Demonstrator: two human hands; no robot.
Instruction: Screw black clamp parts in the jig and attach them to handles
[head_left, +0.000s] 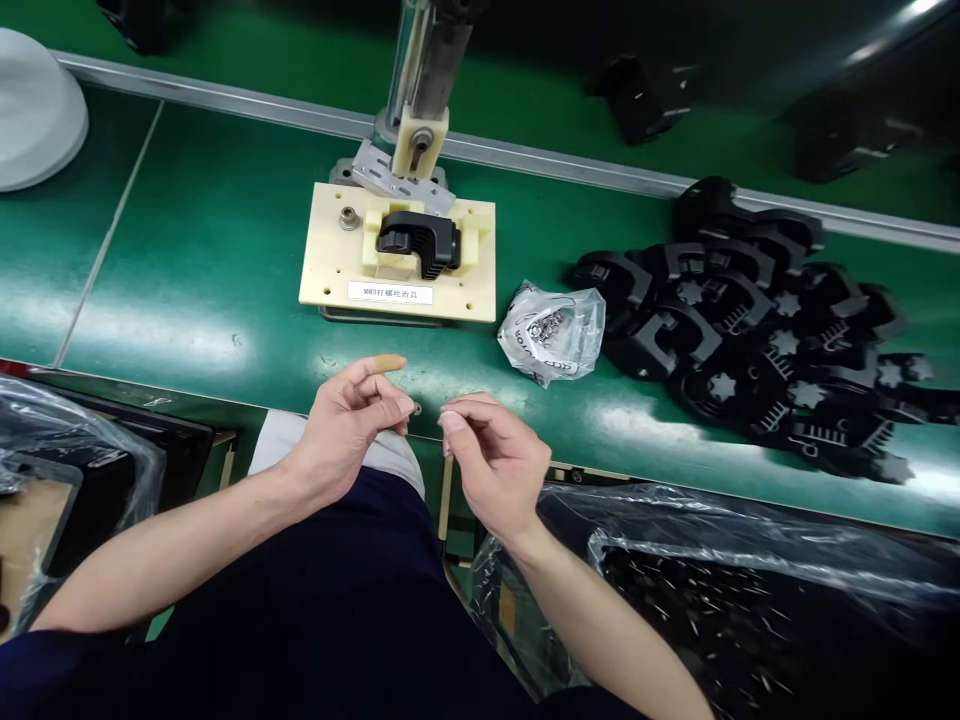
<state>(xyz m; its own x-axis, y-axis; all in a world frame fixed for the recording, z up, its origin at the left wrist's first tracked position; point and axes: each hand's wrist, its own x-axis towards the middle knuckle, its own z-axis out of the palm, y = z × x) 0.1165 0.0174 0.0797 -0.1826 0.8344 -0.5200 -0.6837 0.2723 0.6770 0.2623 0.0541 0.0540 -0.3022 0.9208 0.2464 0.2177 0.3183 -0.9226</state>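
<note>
Right across the frame, a green workbench (225, 230), shiny under the lights. Down in the lower right, a big bin (675, 500) lined with clear plastic, full of dark bits too blurred to make out. Over to the right side, a heap of black parts (757, 310), piled on top of one another on the bench. At the lower left edge, another plastic-draped bin (67, 475). Up at top centre, a metal column (442, 70), rising just behind a cream board (322, 240). In the upper left corner, a white round object (37, 110), partly cut off.

Now to the centre: left hand (337, 430) and right hand (506, 465), near each other but apart, at the bench's near edge. Just beyond, right of the board, an open clear bag (581, 320) with small screws (547, 327) inside. On the board, a curved black piece (435, 235), seated between cream blocks, above a white label (390, 293). On the left index finger, a tan cover (388, 362).

And smallest, a tiny metal piece (418, 408), pinched between left thumb and finger. In the right, thumb and fingertips together; impossible to tell whether around anything.
</note>
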